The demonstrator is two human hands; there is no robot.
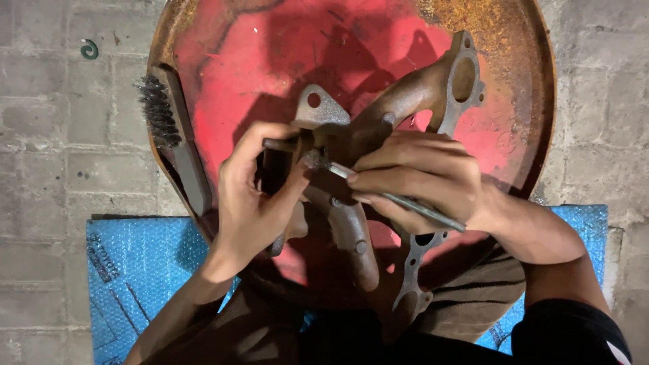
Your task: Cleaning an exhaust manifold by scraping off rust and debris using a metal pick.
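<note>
In the head view, the left hand is closed around one end of the rusty manifold, thumb pressed on it. A thin metal rod is clamped between the fingers of the right hand, its tip touching the manifold. The manifold is brown, with holed flanges, and is held over a red, rusted round tray. A wire brush lies on the tray's left rim. A blue printed sheet is spread below.

Red, rust-edged round tray, centre frame; brown rusted manifold; blue textured mat, lower left; grey paving.
</note>
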